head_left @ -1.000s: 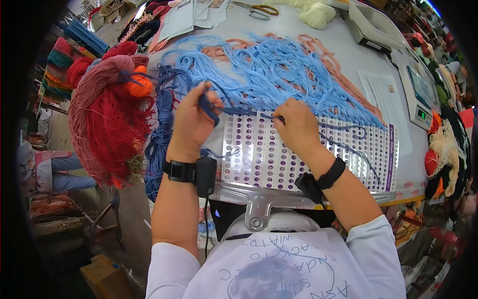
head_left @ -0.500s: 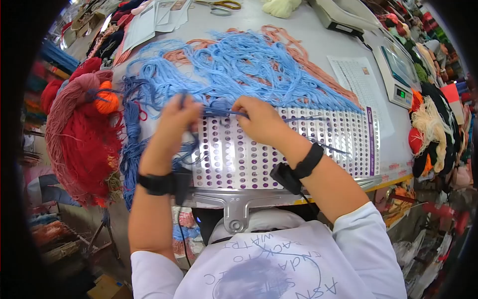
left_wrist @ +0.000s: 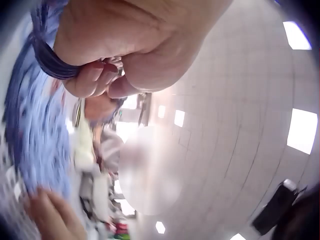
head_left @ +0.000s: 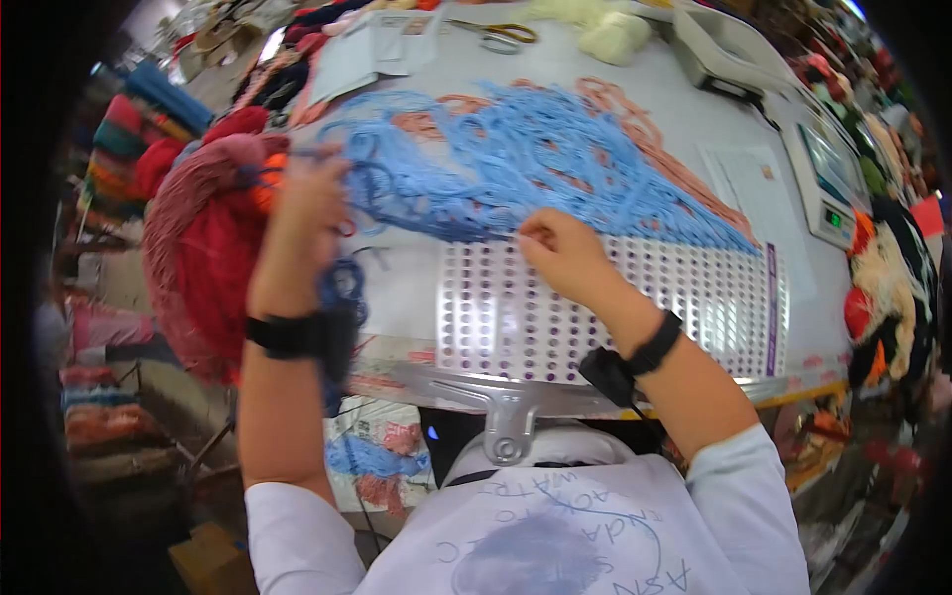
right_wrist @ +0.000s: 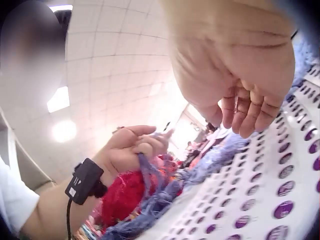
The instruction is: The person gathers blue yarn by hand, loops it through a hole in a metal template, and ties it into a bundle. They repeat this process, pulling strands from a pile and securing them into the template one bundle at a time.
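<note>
The left hand (right_wrist: 131, 151) is curled tightly around dark blue yarn (right_wrist: 146, 175), which hangs beside red yarn (right_wrist: 121, 196), while the right hand (head_left: 573, 260), loosely curled, grips nothing visible above the dotted sheet (head_left: 605, 337).

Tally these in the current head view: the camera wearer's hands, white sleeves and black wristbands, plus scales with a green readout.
Hands: 2 (left hand, right hand)
White sleeves: 2
Black wristbands: 2
Scale with green readout: 1
Total: 7
</note>
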{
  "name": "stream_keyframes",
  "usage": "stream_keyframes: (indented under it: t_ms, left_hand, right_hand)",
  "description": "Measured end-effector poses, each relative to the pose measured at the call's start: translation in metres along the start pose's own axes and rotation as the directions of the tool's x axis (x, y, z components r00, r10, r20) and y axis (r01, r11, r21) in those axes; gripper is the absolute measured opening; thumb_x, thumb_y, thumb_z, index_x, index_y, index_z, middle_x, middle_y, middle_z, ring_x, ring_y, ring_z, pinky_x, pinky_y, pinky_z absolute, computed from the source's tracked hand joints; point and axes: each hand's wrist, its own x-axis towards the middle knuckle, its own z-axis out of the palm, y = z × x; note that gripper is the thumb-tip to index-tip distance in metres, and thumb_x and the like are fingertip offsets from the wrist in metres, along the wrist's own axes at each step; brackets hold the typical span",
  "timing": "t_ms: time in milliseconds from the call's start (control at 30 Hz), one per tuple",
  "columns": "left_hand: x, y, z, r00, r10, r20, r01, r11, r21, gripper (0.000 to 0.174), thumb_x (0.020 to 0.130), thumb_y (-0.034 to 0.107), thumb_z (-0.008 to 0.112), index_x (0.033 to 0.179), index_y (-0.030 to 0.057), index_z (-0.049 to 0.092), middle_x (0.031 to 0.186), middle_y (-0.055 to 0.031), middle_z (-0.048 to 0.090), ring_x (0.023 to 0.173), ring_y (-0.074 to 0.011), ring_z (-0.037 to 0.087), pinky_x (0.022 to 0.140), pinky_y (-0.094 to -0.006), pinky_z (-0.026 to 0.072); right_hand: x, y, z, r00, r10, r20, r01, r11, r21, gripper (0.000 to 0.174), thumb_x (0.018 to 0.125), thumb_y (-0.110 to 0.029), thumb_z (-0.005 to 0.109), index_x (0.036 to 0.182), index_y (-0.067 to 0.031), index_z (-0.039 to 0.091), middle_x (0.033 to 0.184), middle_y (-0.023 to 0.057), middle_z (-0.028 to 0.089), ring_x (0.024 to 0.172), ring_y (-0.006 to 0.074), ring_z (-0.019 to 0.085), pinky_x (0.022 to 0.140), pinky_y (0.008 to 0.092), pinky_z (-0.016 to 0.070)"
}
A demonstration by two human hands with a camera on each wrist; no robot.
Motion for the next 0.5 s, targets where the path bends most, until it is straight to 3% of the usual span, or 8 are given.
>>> stream_keyframes:
  t_ms: [33,67,133,167,233,267,333,500]
  left_hand:
    - [-0.027,0.007,0.066,0.969,-0.168,-0.18,0.184,0.98,0.076,0.022,0.086,0.01,0.056,0.107,0.006,0.055,0.065,0.0077,0.037,0.049,-0.0018,0.034,0.04,-0.0166,0.0252]
    - [-0.04,-0.003,0.081,0.955,-0.295,-0.011,0.295,0.955,-0.02,0.025,0.088,0.014,0.054,0.109,0.0015,0.057,0.067,0.0068,0.036,0.054,-0.0018,0.033,0.042,-0.0171,0.0236]
    - [-0.057,-0.018,0.099,0.899,-0.33,0.289,0.394,0.898,-0.199,0.028,0.09,0.015,0.053,0.112,-0.0018,0.056,0.077,0.002,0.05,0.068,-0.005,0.047,0.054,-0.0188,0.0374]
    - [-0.064,-0.024,0.111,0.902,-0.328,0.281,0.391,0.897,-0.208,0.028,0.09,0.015,0.053,0.112,-0.0018,0.056,0.077,0.002,0.05,0.068,-0.005,0.047,0.054,-0.0188,0.0374]
    - [-0.076,-0.028,0.132,0.943,-0.295,0.156,0.33,0.894,-0.303,0.032,0.093,0.018,0.049,0.115,-0.0042,0.055,0.099,-0.0072,0.059,0.091,-0.0133,0.055,0.079,-0.0264,0.0439]
    - [-0.079,-0.03,0.133,0.945,-0.291,0.149,0.324,0.895,-0.306,0.032,0.093,0.018,0.049,0.115,-0.0042,0.055,0.099,-0.0072,0.059,0.091,-0.0133,0.055,0.079,-0.0264,0.0439]
    - [-0.083,-0.036,0.134,0.913,-0.265,0.311,0.362,0.877,-0.317,0.034,0.094,0.019,0.046,0.116,-0.0058,0.054,0.114,-0.0132,0.058,0.105,-0.0204,0.054,0.095,-0.0326,0.0386]
    - [-0.089,-0.039,0.133,0.917,-0.254,0.309,0.36,0.86,-0.363,0.038,0.094,0.021,0.042,0.117,-0.0073,0.053,0.117,-0.0144,0.056,0.108,-0.0211,0.052,0.096,-0.0337,0.0369]
  right_hand:
    - [-0.006,-0.015,-0.002,0.999,0.045,-0.027,-0.042,0.996,0.08,0.018,0.08,-0.013,0.06,0.095,-0.0024,0.06,0.081,0.0091,0.062,0.071,0.0179,0.059,0.067,0.0301,0.0468]
    - [-0.012,-0.03,-0.002,0.993,0.103,-0.049,-0.095,0.983,0.155,0.02,0.081,-0.014,0.062,0.097,-0.0017,0.061,0.081,0.0073,0.062,0.07,0.0139,0.059,0.066,0.0273,0.0467]
    - [-0.022,-0.054,0.001,0.997,0.069,-0.033,-0.055,0.944,0.326,0.02,0.082,-0.014,0.062,0.096,0.0001,0.06,0.08,0.0059,0.062,0.071,0.0112,0.058,0.067,0.0252,0.0463]
    - [-0.026,-0.063,0.001,0.998,0.047,-0.053,-0.016,0.876,0.482,0.02,0.083,-0.014,0.063,0.096,0.0018,0.06,0.08,0.0045,0.062,0.072,0.0084,0.057,0.067,0.0231,0.0459]
    - [-0.034,-0.074,0.005,0.998,0.066,-0.013,-0.047,0.824,0.565,0.02,0.084,-0.013,0.063,0.095,0.0026,0.06,0.08,0.0045,0.062,0.073,0.0084,0.057,0.066,0.0227,0.0456]
    - [-0.037,-0.079,0.006,0.996,0.084,0.02,-0.077,0.758,0.648,0.019,0.084,-0.012,0.063,0.095,0.0034,0.06,0.08,0.0044,0.062,0.073,0.0084,0.057,0.066,0.0224,0.0453]
    - [-0.04,-0.082,0.007,0.993,0.105,0.049,-0.114,0.813,0.571,0.018,0.084,-0.011,0.063,0.095,0.0036,0.061,0.08,0.0047,0.062,0.072,0.0083,0.055,0.064,0.0222,0.044]
    - [-0.041,-0.075,0.011,0.992,0.106,0.071,-0.125,0.695,0.708,0.016,0.083,-0.011,0.064,0.087,0.0036,0.064,0.075,0.0028,0.06,0.066,0.0075,0.051,0.059,0.0229,0.041]
